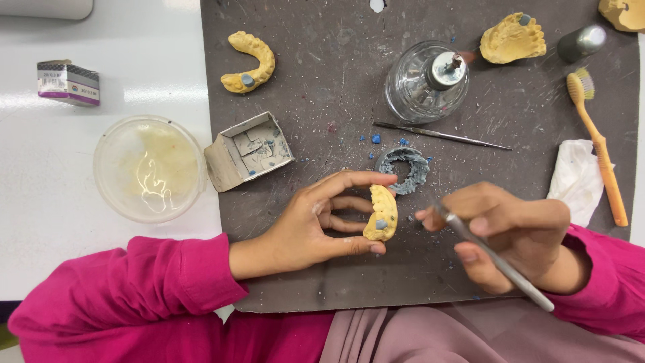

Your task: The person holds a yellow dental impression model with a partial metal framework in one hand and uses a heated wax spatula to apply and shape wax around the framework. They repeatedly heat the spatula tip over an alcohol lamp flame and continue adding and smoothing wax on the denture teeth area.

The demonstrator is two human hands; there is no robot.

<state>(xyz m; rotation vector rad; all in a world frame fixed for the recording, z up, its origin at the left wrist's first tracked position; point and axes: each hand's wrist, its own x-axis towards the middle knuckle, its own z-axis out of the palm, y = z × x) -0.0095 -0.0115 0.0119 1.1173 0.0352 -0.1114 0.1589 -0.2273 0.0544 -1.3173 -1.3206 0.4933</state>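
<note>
Spread across a dark scratched mat (322,60) on the white bench (101,40): a glass burner (426,82) with a metal cap, a thin metal pick (440,135) lying just below it, and a grey wax ring (402,170) amid blue crumbs. Further left, a small open cardboard box (247,150) holding grey scraps, and a curved yellow plaster arch (250,63) with 1 blue spot. Off the mat at left, a clear plastic tub (149,168) with a yellowish film inside, and a small printed carton (68,83). At right, an orange toothbrush (597,144) beside a crumpled white tissue (576,180); above, a second yellow plaster cast (512,38) and a metal cylinder (581,42). Nothing between the hands but bare mat.

Left hand (306,225) clamped on a yellow tooth model (381,213), forefinger over the top, thumb under the bottom, low on the mat just below the wax ring. Crescent-shaped, ridged along the outer curve, matte yellow, 1 small grey-blue dab near the lower end. Right hand (514,235) closed around a slim metal tool (494,259), tip near the model, not clearly touching. Pink sleeves on both arms.
</note>
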